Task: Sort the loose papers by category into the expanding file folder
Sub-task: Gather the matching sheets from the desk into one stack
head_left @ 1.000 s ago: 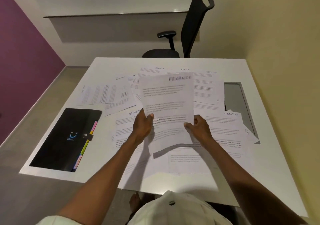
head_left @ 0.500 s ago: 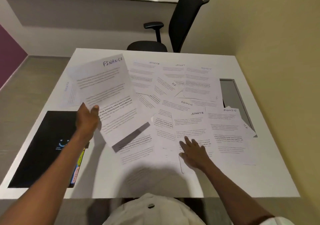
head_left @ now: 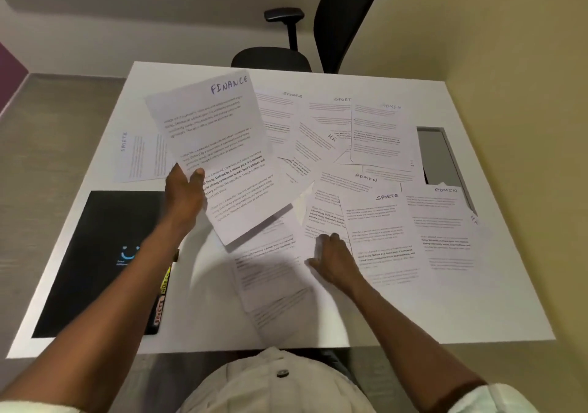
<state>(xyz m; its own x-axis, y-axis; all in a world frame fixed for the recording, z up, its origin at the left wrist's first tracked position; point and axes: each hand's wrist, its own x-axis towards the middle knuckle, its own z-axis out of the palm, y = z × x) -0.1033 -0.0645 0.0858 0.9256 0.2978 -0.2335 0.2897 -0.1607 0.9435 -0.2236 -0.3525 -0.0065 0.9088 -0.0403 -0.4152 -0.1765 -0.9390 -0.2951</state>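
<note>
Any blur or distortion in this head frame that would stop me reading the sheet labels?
Head view: FINANCE sheet in the left hand reads clearly; papers nearest the table edge are motion-smeared; wide-angle bends the edges.

A white tabletop (head_left: 366, 320) fills the middle of the frame. Behind its far edge, at top centre, stands a black office chair (head_left: 343, 14), its tall back tilted toward the upper right, one armrest (head_left: 284, 14) showing on its left and the seat (head_left: 270, 59) tucked close to the tabletop. A grey rectangular cutout (head_left: 437, 154) sits along the tabletop's right side. A yellowish wall (head_left: 515, 94) runs down the right; a strip of purple wall (head_left: 11, 68) shows at upper left, above grey floor (head_left: 57, 119).
</note>
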